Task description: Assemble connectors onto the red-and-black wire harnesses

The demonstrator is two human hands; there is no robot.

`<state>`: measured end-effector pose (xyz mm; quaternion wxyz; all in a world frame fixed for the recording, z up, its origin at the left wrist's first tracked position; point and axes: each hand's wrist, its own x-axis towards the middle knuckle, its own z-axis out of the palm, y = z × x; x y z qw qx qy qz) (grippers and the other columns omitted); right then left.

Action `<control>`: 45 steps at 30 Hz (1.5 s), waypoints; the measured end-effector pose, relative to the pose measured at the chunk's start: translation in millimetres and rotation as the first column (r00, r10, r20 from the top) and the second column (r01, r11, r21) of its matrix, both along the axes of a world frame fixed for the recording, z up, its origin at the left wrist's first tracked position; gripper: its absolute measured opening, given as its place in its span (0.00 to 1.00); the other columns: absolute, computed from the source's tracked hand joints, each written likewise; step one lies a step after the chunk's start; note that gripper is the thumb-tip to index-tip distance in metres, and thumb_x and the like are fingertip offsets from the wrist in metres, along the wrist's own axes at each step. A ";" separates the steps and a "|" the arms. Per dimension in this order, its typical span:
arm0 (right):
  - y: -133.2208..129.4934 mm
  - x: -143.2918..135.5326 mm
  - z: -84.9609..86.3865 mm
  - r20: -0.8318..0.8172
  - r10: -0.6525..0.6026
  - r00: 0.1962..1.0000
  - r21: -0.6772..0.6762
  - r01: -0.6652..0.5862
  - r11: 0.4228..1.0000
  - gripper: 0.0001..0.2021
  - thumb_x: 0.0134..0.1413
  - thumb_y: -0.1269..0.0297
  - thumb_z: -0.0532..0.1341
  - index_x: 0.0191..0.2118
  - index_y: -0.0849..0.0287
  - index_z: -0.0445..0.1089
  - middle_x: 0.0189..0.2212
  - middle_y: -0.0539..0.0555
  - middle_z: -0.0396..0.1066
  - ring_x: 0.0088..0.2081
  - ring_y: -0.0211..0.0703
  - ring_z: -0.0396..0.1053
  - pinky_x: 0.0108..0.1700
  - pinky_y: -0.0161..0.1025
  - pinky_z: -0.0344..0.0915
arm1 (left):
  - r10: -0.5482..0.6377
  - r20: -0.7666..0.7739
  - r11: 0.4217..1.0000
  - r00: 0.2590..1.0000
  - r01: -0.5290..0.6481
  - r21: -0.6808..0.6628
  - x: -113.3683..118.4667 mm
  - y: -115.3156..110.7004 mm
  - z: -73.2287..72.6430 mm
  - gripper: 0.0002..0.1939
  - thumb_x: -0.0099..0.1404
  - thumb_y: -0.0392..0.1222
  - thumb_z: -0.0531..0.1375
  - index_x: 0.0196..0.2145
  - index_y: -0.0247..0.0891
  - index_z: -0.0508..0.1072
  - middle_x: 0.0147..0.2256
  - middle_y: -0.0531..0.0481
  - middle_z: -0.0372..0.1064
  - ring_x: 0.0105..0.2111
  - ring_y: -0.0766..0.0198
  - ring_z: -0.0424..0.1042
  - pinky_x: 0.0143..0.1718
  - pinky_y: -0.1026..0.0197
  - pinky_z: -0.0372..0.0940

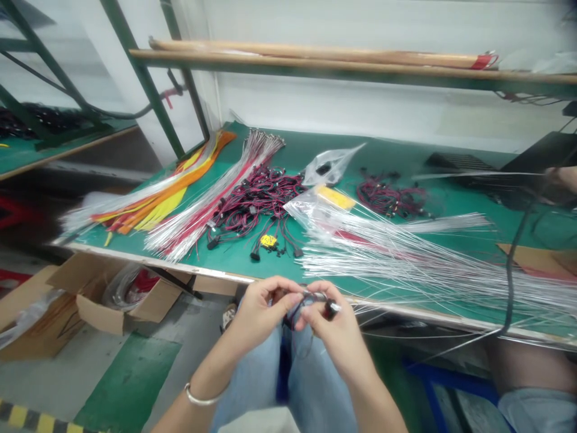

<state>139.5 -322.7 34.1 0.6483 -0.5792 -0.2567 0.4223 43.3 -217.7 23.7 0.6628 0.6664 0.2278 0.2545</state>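
Above my lap, just off the table's front edge, my left hand point(265, 310) pinches a thin dark cable. My right hand point(327, 316) is closed on the same cable, and a black connector point(332, 308) sticks out between its fingers. The cable point(294, 313) loops down between both hands; its details are blurred. Ahead on the green table point(234, 252) lie a tangle of red-and-black wires point(265, 192) with black connectors and a small yellow pile point(268, 241) near the edge. Long white wires point(383, 258) are spread to the right.
Bundles of white and red wires point(216, 198) and orange and yellow wires point(157, 198) lie left. Plastic bags point(333, 165) rest mid-table. A wooden shelf point(315, 60) spans above. Cardboard boxes point(121, 300) stand on the floor. Another person's hand point(563, 179) is at far right.
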 end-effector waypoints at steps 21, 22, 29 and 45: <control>2.3 3.2 -4.6 -0.046 0.065 0.997 0.016 -0.065 0.998 0.17 0.42 0.60 0.67 0.38 0.63 0.69 0.19 0.51 0.71 0.22 0.34 0.66 0.27 0.30 0.55 | -0.045 -0.075 0.889 0.996 0.074 0.452 -13.4 7.8 14.3 0.05 0.62 0.36 0.57 0.31 0.37 0.73 0.33 0.49 0.62 0.33 0.68 0.62 0.34 0.66 0.56; 2.6 2.7 -4.3 -0.036 0.064 0.997 0.026 -0.063 0.998 0.16 0.42 0.60 0.67 0.37 0.63 0.70 0.20 0.51 0.71 0.24 0.36 0.67 0.28 0.31 0.57 | -0.008 -0.061 0.903 0.998 0.033 0.428 -14.0 7.7 14.0 0.06 0.62 0.38 0.56 0.31 0.36 0.72 0.32 0.50 0.61 0.31 0.68 0.61 0.32 0.66 0.55; 1.0 2.8 -2.4 0.057 0.079 0.995 0.011 -0.079 0.997 0.11 0.47 0.59 0.64 0.27 0.63 0.68 0.18 0.51 0.70 0.18 0.31 0.59 0.23 0.30 0.51 | -0.133 -0.093 0.978 0.987 0.146 0.152 -14.6 9.1 12.5 0.10 0.60 0.45 0.58 0.30 0.34 0.70 0.27 0.50 0.64 0.29 0.66 0.61 0.31 0.64 0.55; 3.0 17.5 -12.0 -0.151 0.351 0.924 0.026 -0.352 0.936 0.15 0.54 0.54 0.59 0.26 0.61 0.60 0.19 0.51 0.68 0.21 0.32 0.57 0.26 0.31 0.49 | 0.497 0.238 0.867 0.835 -0.463 -0.186 -57.0 31.9 59.4 0.12 0.61 0.48 0.59 0.28 0.39 0.63 0.19 0.58 0.65 0.27 0.66 0.69 0.34 0.61 0.66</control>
